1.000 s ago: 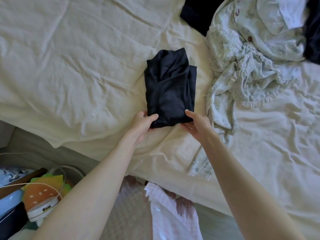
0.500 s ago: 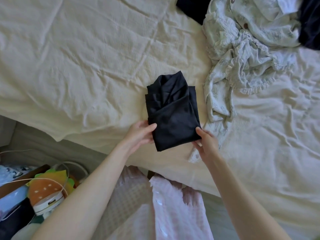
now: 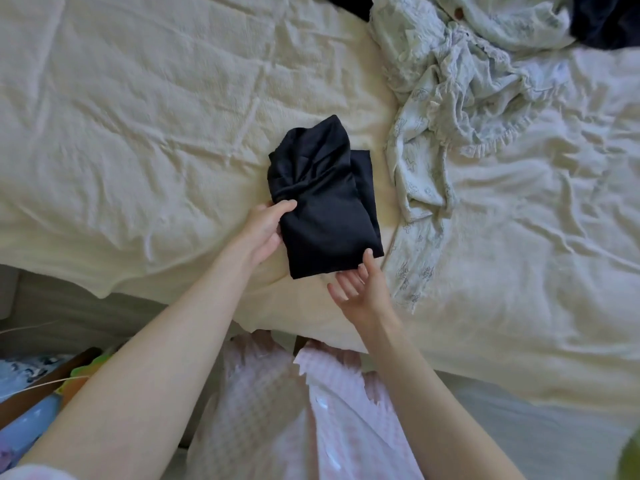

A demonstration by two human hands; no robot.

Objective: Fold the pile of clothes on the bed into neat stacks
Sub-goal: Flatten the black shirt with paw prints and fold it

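Observation:
A folded black garment (image 3: 325, 202) lies near the front edge of the bed (image 3: 138, 133), tilted a little to the left. My left hand (image 3: 265, 228) grips its left side, thumb on top and fingers under the fabric. My right hand (image 3: 360, 289) is palm up at the garment's near right corner, fingers spread, one fingertip touching the edge. A crumpled pale green patterned garment (image 3: 450, 98) lies unfolded just to the right. Dark clothes (image 3: 606, 22) sit at the top right.
The cream sheet is wrinkled and spreads wide on the left. Below the bed edge at the lower left are a brown box (image 3: 41, 389) and colourful items. My pink checked clothing (image 3: 277, 410) fills the bottom centre.
The black garment has slid toward the bed's near edge and tilted. My left hand has moved up its left side and taken hold. My right hand has come off the corner and opened.

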